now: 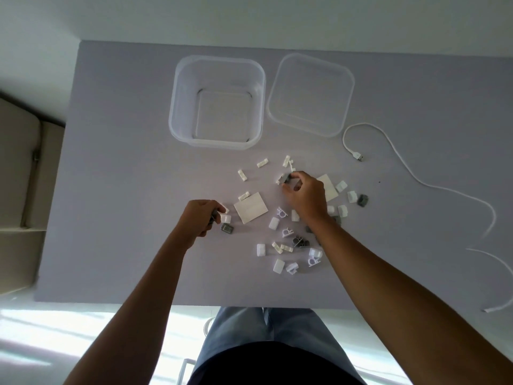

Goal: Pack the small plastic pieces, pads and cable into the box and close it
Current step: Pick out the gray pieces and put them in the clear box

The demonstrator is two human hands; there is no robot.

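Observation:
A clear plastic box (177, 112) stands open and empty at the back of the grey table, its clear lid (311, 93) lying flat to its right. Several small white and grey plastic pieces (279, 265) are scattered in front of the box, with a square pad (251, 211) among them and a second pad (330, 184) partly under my right hand. My left hand (200, 218) is closed on a small grey piece, its fingertips touching a white one. My right hand (304, 195) pinches a grey piece (286, 177). A white cable (402, 162) snakes along the right.
The grey table (116, 190) ends at a near edge just above my legs. A beige piece of furniture (19, 190) stands off the table's left side. The cable's far end (497, 308) lies near the table's front right corner.

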